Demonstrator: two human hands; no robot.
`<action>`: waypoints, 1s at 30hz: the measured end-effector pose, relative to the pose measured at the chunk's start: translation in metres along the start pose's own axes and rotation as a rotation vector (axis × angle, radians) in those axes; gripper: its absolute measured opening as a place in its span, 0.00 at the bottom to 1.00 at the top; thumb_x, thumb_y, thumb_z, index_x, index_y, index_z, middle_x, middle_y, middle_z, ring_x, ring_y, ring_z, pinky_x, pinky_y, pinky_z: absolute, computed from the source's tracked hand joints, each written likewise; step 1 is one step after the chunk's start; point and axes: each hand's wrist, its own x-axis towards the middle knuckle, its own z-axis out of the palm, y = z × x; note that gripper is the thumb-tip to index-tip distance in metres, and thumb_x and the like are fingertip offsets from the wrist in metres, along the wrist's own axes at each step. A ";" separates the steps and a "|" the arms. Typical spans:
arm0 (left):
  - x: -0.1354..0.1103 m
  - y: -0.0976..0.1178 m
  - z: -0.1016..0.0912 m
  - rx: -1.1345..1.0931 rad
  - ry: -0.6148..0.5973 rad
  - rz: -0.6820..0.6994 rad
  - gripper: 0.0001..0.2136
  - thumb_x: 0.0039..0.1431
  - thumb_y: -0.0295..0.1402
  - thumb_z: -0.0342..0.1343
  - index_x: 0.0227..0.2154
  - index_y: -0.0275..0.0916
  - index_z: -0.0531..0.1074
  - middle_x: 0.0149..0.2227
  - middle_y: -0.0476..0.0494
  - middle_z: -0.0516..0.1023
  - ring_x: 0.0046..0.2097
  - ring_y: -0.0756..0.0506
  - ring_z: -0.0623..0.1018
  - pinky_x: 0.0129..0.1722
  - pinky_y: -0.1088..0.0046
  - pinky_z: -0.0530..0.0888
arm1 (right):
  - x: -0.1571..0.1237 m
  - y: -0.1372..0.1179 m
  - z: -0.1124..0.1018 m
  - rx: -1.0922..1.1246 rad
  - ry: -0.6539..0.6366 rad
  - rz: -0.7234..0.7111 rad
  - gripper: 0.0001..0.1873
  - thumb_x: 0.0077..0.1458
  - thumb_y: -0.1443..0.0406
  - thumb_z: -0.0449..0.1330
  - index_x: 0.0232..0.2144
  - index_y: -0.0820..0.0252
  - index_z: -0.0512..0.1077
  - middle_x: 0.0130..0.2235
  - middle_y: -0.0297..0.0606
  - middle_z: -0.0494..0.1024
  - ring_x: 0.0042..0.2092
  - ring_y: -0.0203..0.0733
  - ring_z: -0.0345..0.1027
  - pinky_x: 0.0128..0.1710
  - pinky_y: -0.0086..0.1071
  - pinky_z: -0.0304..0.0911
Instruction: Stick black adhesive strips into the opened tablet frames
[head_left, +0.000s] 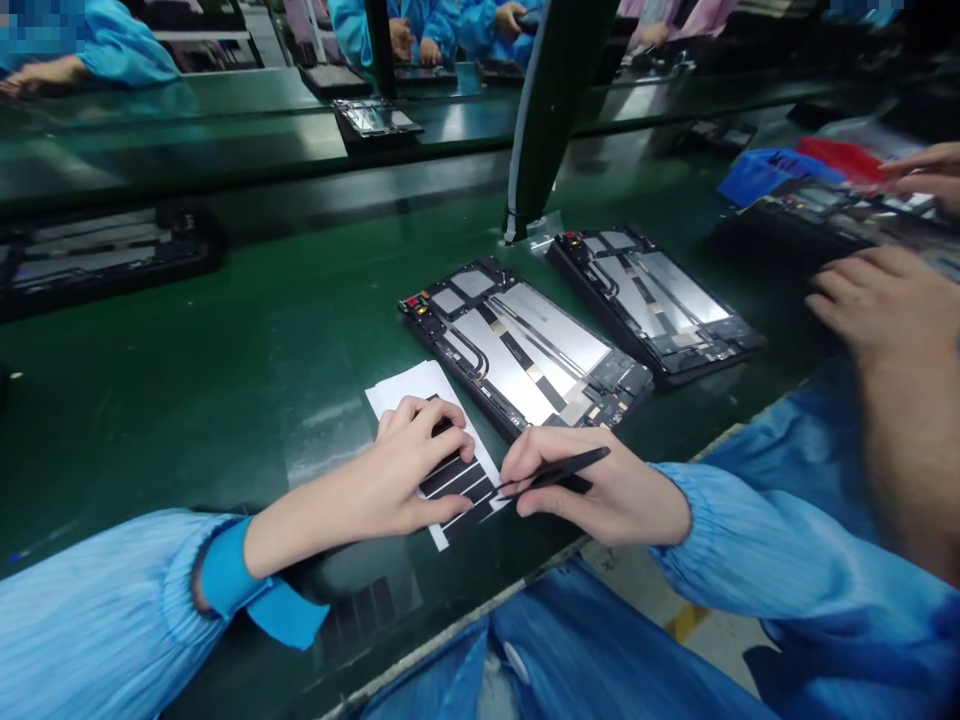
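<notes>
A white backing sheet (409,383) carrying black adhesive strips (459,482) lies on the green bench. My left hand (412,465) rests on this sheet, palm down, thumb and fingers apart. In my right hand (585,485) is a pair of black tweezers (566,465), gripped between thumb and fingers. The tweezer tips point left at the sheet's near right corner, close to my left thumb; whether they pinch a strip is too small to tell. Just beyond both hands lies an opened tablet (525,345), its silver battery plates and cables exposed.
A second opened tablet (660,300) sits to the right, near a co-worker's hand (877,295) and a blue bin (772,175). Another device (105,250) lies far left. A dark post (555,110) rises behind the tablets. Co-workers in blue sleeves sit across the bench.
</notes>
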 end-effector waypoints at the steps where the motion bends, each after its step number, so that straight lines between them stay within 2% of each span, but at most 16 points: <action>1: 0.000 0.000 0.000 0.000 0.001 0.000 0.12 0.52 0.39 0.53 0.38 0.40 0.65 0.45 0.42 0.60 0.45 0.40 0.58 0.43 0.60 0.60 | 0.001 0.000 0.001 -0.008 0.003 0.001 0.03 0.51 0.69 0.57 0.29 0.63 0.65 0.30 0.38 0.71 0.32 0.34 0.66 0.32 0.28 0.64; 6: 0.000 -0.002 -0.003 -0.006 -0.007 -0.016 0.11 0.53 0.39 0.52 0.37 0.40 0.65 0.46 0.42 0.60 0.45 0.40 0.58 0.42 0.59 0.61 | 0.002 -0.004 0.004 -0.086 0.047 -0.029 0.03 0.51 0.68 0.58 0.27 0.64 0.66 0.27 0.37 0.70 0.29 0.34 0.65 0.28 0.26 0.62; 10: 0.000 -0.006 -0.008 0.027 -0.004 -0.032 0.11 0.53 0.40 0.52 0.36 0.39 0.65 0.45 0.41 0.61 0.45 0.40 0.59 0.42 0.59 0.62 | 0.007 -0.010 -0.011 -0.090 0.055 -0.031 0.03 0.51 0.68 0.58 0.26 0.63 0.67 0.24 0.35 0.70 0.25 0.32 0.64 0.25 0.25 0.62; 13: 0.003 -0.007 -0.011 0.029 0.033 0.025 0.11 0.54 0.39 0.51 0.36 0.38 0.64 0.44 0.41 0.61 0.45 0.42 0.61 0.42 0.62 0.64 | 0.026 -0.004 -0.027 -0.055 0.223 0.061 0.06 0.51 0.66 0.57 0.25 0.62 0.65 0.24 0.34 0.70 0.25 0.33 0.67 0.24 0.25 0.63; 15: 0.006 -0.008 -0.013 -0.017 0.106 0.026 0.08 0.56 0.37 0.49 0.33 0.37 0.63 0.43 0.40 0.62 0.43 0.44 0.63 0.41 0.66 0.65 | 0.043 0.008 -0.031 0.018 0.363 0.091 0.08 0.52 0.65 0.57 0.23 0.61 0.62 0.23 0.32 0.68 0.23 0.32 0.66 0.20 0.25 0.63; 19: 0.013 -0.013 -0.013 -0.098 0.277 -0.043 0.08 0.57 0.34 0.47 0.27 0.38 0.55 0.44 0.40 0.62 0.42 0.46 0.66 0.38 0.69 0.67 | 0.069 0.031 -0.022 0.089 0.518 -0.005 0.11 0.52 0.66 0.55 0.21 0.61 0.59 0.22 0.30 0.65 0.19 0.29 0.64 0.15 0.22 0.60; 22: 0.016 -0.020 -0.011 -0.141 0.330 -0.034 0.08 0.56 0.32 0.48 0.27 0.39 0.52 0.47 0.38 0.61 0.47 0.44 0.65 0.41 0.68 0.67 | 0.073 0.038 -0.015 0.084 0.531 -0.064 0.11 0.52 0.68 0.55 0.20 0.62 0.60 0.22 0.30 0.64 0.19 0.28 0.64 0.15 0.22 0.59; 30: 0.015 -0.022 -0.009 -0.153 0.268 0.043 0.07 0.56 0.28 0.49 0.29 0.39 0.54 0.51 0.36 0.60 0.53 0.43 0.62 0.46 0.64 0.65 | 0.072 0.035 -0.016 -0.049 0.482 -0.071 0.12 0.51 0.69 0.54 0.18 0.62 0.59 0.20 0.30 0.63 0.19 0.28 0.58 0.17 0.24 0.56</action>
